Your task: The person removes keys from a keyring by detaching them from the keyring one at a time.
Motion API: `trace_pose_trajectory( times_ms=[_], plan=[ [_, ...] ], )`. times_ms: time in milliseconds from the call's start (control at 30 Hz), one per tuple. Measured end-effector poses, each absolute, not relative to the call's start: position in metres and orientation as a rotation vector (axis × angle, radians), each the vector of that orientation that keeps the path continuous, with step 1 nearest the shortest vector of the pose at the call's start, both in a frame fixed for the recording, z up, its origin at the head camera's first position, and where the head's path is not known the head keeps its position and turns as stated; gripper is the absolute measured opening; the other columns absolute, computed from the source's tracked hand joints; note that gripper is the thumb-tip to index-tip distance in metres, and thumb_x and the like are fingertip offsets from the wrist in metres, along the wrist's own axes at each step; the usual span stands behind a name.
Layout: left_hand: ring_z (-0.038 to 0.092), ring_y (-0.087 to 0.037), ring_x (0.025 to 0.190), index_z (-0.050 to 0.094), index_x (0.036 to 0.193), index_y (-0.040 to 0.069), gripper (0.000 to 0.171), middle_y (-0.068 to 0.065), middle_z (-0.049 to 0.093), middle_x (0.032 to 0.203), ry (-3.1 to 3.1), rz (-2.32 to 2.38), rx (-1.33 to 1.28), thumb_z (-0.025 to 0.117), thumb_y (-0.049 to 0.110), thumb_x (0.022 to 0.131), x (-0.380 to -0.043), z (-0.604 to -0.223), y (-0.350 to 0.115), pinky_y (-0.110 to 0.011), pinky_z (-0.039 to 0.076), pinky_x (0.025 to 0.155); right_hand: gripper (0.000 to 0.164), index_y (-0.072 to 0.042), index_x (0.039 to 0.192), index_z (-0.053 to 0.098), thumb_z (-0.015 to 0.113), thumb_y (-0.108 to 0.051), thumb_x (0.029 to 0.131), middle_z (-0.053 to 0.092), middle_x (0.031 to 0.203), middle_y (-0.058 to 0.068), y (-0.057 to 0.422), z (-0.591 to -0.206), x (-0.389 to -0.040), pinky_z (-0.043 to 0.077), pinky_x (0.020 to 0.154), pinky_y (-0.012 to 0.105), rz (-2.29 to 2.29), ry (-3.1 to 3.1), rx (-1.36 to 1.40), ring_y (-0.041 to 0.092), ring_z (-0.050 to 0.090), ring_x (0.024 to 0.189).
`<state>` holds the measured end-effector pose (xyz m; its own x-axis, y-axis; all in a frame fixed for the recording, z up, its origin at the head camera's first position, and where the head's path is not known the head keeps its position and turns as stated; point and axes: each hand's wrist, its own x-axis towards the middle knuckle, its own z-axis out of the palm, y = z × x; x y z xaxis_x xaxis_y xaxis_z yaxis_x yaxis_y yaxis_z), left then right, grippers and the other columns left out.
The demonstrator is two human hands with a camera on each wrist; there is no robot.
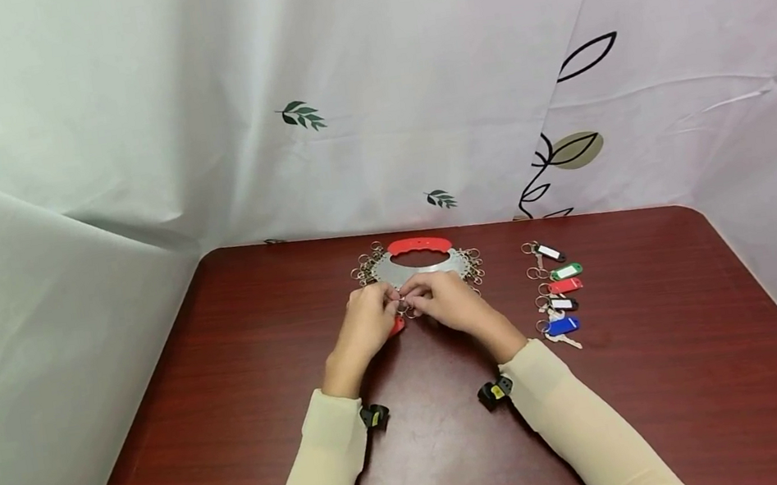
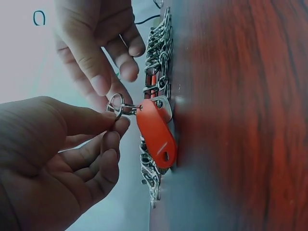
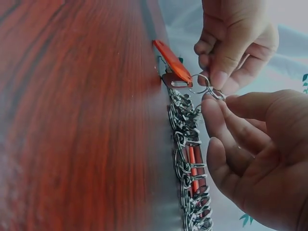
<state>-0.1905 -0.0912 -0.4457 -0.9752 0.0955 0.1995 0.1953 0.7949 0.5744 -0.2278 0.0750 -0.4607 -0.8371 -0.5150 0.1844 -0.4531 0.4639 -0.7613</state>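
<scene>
My left hand (image 1: 369, 316) pinches a metal key ring (image 3: 208, 85) between thumb and fingers. The thumb and forefinger of my right hand (image 1: 452, 300) meet at the same ring from the other side. From it hang a red key tag (image 2: 155, 134) and a key (image 3: 174, 84), partly hidden behind the tag. Just beyond my hands lies a curved silver key holder (image 1: 429, 269) with a red handle (image 1: 419, 246). Small clasps with rings line its edge, and my fingers cover part of its front.
On the right of the dark red table (image 1: 675, 368) several tagged keys stand in a column, among them a green tag (image 1: 567, 271), a red tag (image 1: 564, 285) and a blue tag (image 1: 563, 326). White curtains (image 1: 370, 112) close off the back and sides.
</scene>
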Motion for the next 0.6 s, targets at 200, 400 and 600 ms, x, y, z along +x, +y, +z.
trace_pose_trajectory(
  times_ms=[200, 400, 600],
  plan=[
    [0.059, -0.016, 0.062, 0.064, 0.078, 0.010, 0.009, -0.001, 0.066, 0.069, -2.781, -0.921, -0.243, 0.065, 0.003, 0.083, -0.1899, -0.4468, -0.0878, -0.036, 0.053, 0.060, 0.012, -0.014, 0.097, 0.074, 0.066, -0.010, 0.089, 0.076, 0.085, 0.001, 0.0747, -0.4607, -0.2285, 0.049, 0.048, 0.025, -1.355, 2.676, -0.775, 0.014, 0.066, 0.063],
    [0.058, -0.013, 0.061, 0.060, 0.075, 0.013, 0.013, 0.001, 0.063, 0.065, -2.773, -0.906, -0.238, 0.065, 0.002, 0.078, -0.1903, -0.4496, -0.0850, -0.032, 0.051, 0.058, 0.010, -0.016, 0.094, 0.075, 0.068, -0.012, 0.087, 0.076, 0.082, 0.000, 0.0750, -0.4605, -0.2288, 0.050, 0.049, 0.026, -1.355, 2.707, -0.722, 0.010, 0.065, 0.064],
    [0.060, -0.010, 0.056, 0.060, 0.074, 0.013, 0.013, 0.003, 0.063, 0.061, -2.761, -0.953, -0.227, 0.065, 0.002, 0.076, -0.1898, -0.4489, -0.0832, -0.029, 0.052, 0.055, 0.008, -0.014, 0.092, 0.075, 0.070, -0.014, 0.087, 0.076, 0.083, 0.002, 0.0758, -0.4594, -0.2291, 0.053, 0.055, 0.026, -1.361, 2.705, -0.730, 0.008, 0.067, 0.067]
  ],
)
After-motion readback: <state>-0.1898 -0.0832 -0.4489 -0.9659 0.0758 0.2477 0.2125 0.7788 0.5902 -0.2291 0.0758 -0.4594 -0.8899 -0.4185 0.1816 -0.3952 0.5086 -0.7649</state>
